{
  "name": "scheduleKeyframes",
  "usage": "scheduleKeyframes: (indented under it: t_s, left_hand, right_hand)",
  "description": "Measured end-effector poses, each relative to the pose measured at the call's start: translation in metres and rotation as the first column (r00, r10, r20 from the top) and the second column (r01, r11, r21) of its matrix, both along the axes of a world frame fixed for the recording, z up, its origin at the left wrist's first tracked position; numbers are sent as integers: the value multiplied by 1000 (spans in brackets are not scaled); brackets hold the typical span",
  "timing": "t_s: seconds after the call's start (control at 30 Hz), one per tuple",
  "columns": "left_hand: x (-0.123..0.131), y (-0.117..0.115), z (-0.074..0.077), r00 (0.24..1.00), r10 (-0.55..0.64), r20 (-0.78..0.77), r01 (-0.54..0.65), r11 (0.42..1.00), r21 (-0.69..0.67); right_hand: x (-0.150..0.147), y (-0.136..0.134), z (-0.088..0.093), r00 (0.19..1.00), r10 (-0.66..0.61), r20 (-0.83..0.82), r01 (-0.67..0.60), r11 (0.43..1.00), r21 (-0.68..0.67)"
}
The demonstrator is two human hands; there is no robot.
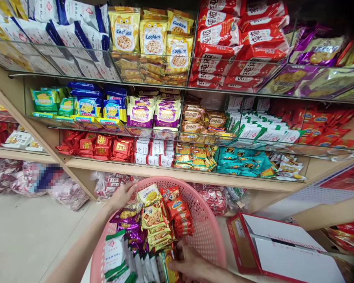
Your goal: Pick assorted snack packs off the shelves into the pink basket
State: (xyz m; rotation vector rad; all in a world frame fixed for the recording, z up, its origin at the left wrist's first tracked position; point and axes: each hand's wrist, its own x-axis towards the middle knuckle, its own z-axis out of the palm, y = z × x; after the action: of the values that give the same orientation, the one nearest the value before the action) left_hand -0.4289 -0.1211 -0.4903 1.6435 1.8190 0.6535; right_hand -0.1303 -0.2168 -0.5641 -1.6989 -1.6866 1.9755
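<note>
A round pink plastic basket (pixel 208 204) is in front of me, filled with wrapped biscuit packets. My left hand (pixel 122 197) is closed on its far left rim, fingertips partly hidden. Inside the basket at the near right, my right hand (pixel 191 261) has its fingers bent round a yellow-green snack packet (pixel 168 265). Other packets lie in rows: white-green ones (pixel 115 253) at left, purple ones (pixel 129 214) above them, a cream one (pixel 149 195) at the top, yellow ones (pixel 155 216) in the middle and red ones (pixel 179 214) at right.
Glass-fronted shelves (pixel 153 169) stand ahead with sorted biscuits: yellow cookie packs (pixel 124 31), red packs (pixel 218 35), teal packs (pixel 243 161). A red-and-white carton (pixel 295 255) stands right of the basket. Bagged red packets (pixel 113 184) sit under the bottom shelf. Tiled floor (pixel 32 236) shows at left.
</note>
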Motion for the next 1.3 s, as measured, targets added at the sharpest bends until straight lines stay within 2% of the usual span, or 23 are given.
scheduleKeyframes:
  t_s: [0.13,0.23,0.3,0.37,0.4,0.47,0.5,0.53,0.57,0.6,0.63,0.67,0.7,0.73,0.77,0.87,1.07,1.3]
  left_hand:
    - [-1,-1,-1,1000,-1,12,1,1000,12]
    - [0,-2,1,1000,6,14,-6,1000,5]
    - [1,-3,3,1000,11,12,-11,1000,8]
    - [2,-3,3,1000,10,13,-10,1000,16]
    - [2,-2,3,1000,7,17,-8,1000,18]
    - [1,-2,2,1000,3,23,-3,1000,16]
    - [1,-1,1,1000,4,21,-5,1000,16]
    - [0,-1,-1,1000,6,15,-6,1000,16]
    - [0,-1,-1,1000,8,7,-8,1000,15]
    - [-1,-1,-2,1000,10,-3,-10,1000,12]
    - [-1,-1,-2,1000,9,-10,-8,1000,9]
    - [0,-1,-2,1000,6,-13,-6,1000,8]
    - [0,-1,-1,1000,1,-14,-1,1000,10]
    - [0,-2,0,1000,-2,-16,2,1000,18]
    - [1,-2,1,1000,-3,-19,3,1000,27]
    - [2,-4,3,1000,5,-30,-4,999,44]
    - [1,-3,1,1000,1,13,-2,999,47]
    - [-1,-1,-5,1000,-3,19,2,998,63]
  right_hand:
    - [-1,-3,11,993,109,42,-111,993,41]
    - [2,3,28,973,206,109,-227,944,240]
    - [7,16,50,929,305,208,-359,875,325]
    - [13,40,79,864,411,291,-487,828,278]
    - [17,54,95,849,451,275,-516,822,241]
    - [23,89,128,860,456,229,-490,864,120]
    - [26,108,142,885,409,222,-450,875,178]
    - [28,127,154,914,322,247,-389,866,313]
    - [28,145,163,930,240,279,-353,798,489]
    - [29,163,169,936,147,321,-332,675,659]
    - [28,180,172,933,59,355,-332,522,785]
    - [27,194,173,922,-9,388,-356,378,855]
    - [26,207,171,896,-44,441,-415,265,870]
    - [25,219,168,864,-62,499,-481,187,857]
    - [23,228,164,827,-69,559,-546,143,826]
    - [17,246,153,742,-72,667,-657,118,744]
    - [3,261,141,712,-66,699,-690,115,715]
    - [-3,264,138,673,-92,734,-727,105,679]
